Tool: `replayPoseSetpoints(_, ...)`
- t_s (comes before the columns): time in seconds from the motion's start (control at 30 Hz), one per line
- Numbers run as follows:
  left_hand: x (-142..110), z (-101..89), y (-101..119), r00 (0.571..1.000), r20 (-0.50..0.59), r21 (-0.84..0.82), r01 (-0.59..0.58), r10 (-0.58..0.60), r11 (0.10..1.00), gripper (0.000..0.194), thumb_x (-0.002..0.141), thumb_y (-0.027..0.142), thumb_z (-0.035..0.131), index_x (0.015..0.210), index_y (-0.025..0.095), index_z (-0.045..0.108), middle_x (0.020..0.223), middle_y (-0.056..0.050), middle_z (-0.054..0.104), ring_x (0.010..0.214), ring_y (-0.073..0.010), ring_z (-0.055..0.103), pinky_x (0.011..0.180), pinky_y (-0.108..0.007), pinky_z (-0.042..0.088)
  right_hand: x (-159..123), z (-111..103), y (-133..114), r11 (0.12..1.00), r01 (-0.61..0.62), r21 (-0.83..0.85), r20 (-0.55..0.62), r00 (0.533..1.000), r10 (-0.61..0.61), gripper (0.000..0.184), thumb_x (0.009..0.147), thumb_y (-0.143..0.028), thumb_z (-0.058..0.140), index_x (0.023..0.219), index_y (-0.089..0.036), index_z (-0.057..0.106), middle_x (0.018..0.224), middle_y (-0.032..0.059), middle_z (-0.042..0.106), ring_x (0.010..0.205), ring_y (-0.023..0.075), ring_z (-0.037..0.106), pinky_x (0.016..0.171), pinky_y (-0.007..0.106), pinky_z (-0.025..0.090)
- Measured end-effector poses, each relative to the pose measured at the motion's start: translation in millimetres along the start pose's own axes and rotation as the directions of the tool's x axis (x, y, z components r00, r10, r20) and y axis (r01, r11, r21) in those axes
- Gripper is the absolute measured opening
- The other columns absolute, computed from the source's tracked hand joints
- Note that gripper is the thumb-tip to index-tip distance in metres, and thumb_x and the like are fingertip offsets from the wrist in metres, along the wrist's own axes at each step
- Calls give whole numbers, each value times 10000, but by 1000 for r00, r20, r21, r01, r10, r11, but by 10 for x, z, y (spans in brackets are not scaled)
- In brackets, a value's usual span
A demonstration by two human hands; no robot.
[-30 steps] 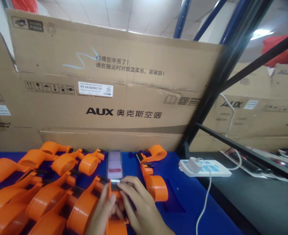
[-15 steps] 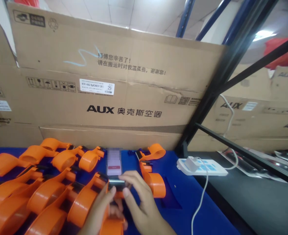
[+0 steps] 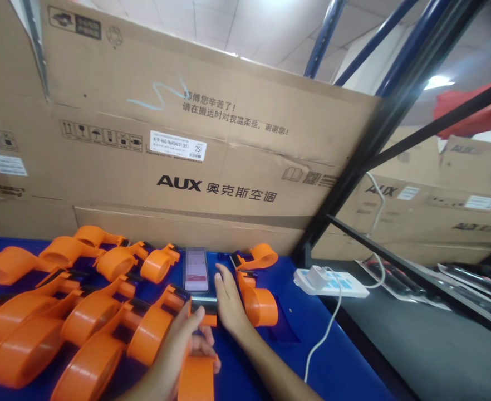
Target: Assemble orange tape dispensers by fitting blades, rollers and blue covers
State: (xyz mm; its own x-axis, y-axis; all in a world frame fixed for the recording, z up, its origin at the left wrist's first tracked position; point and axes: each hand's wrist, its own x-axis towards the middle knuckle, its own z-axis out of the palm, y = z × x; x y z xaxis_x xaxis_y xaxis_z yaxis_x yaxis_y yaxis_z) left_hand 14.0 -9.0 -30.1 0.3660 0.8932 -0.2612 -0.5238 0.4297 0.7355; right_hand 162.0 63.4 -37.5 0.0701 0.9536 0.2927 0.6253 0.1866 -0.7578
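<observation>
My left hand (image 3: 182, 345) is closed round an orange tape dispenser (image 3: 197, 367) at the bottom middle of the head view, thumb up by its black serrated blade end (image 3: 204, 306). My right hand (image 3: 227, 301) lies flat with its fingers stretched out on the blue table (image 3: 333, 367), just right of that blade end. Its fingertips are beside a phone (image 3: 196, 269) lying screen up, and I cannot tell whether they touch it. An orange dispenser (image 3: 259, 303) sits right beside my right hand.
Several more orange tape dispensers (image 3: 53, 312) cover the left of the table. A large AUX cardboard box (image 3: 212, 167) stands along the back. A white power strip (image 3: 329, 281) with a plugged charger and cable lies at the right, next to a dark shelf frame (image 3: 354, 167).
My right hand has let go of the dispenser's blade end and moved forward, flattening beside the phone. My left hand still holds the dispenser. The view has shifted a little left.
</observation>
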Motion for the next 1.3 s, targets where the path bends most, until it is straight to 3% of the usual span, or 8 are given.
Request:
replayPoseSetpoints(0.17,-61,44,47,998,-59,-52,-17,14,998,655,792,642,749,1208,235,448,628,33,657,469,-254,674,506,-355,527,529,207,25,988,-67,-138,-85,995,56,424,1089,-300,327,1387,-174,601,1410,168,617,1366,299,535,1156,523,417)
replayPoseSetpoints(0.3,-133,86,94,999,-47,-26,-10,9,1000,595,786,661,741,1101,230,478,627,35,642,481,-259,687,493,-326,496,745,285,19,969,-80,-233,-124,991,52,343,1009,-351,635,1308,-184,616,1330,109,632,1129,256,660,953,473,572)
replayPoseSetpoints(0.4,-160,110,118,999,-50,-15,-7,6,1000,554,801,655,728,1061,234,478,618,45,627,491,-258,696,489,-312,488,688,261,28,954,-52,-294,-116,993,19,355,998,-365,654,1300,-182,615,1315,100,636,1102,248,668,923,463,585)
replayPoseSetpoints(0.5,-157,120,111,998,-55,-24,-9,8,1000,562,782,661,744,1039,242,470,627,46,639,483,-252,690,492,-316,495,562,186,37,937,-15,-349,-89,996,-17,287,1028,-208,548,1298,-158,632,1298,129,641,1135,243,654,989,426,551)
replayPoseSetpoints(0.73,-126,104,90,999,-34,-5,-23,23,1000,543,787,644,751,1008,238,465,640,37,651,483,-232,676,495,-319,504,484,74,31,869,93,-486,62,996,-72,550,840,59,463,1333,-115,633,1360,198,590,1236,283,581,1069,371,435)
replayPoseSetpoints(0.9,-106,80,83,998,-59,-2,-2,1,1000,562,780,639,763,1041,235,473,607,42,637,480,-242,676,503,-329,512,410,57,20,832,98,-546,126,991,-34,407,858,34,486,1193,-117,659,1206,184,597,1001,251,636,921,335,477)
replayPoseSetpoints(1.07,-115,93,70,997,-60,4,-37,38,999,514,800,614,758,1005,242,469,646,49,639,476,-224,676,513,-343,536,288,-21,-14,822,93,-561,153,988,-7,402,864,8,501,1226,-126,614,1197,158,560,937,220,631,871,305,486)
replayPoseSetpoints(1.3,-71,67,34,996,-43,34,-80,81,996,497,801,620,746,959,244,461,648,59,637,438,-227,680,469,-324,523,214,-129,-42,830,101,-549,195,981,9,216,856,-39,523,1007,-120,655,1098,152,569,830,207,622,855,316,486)
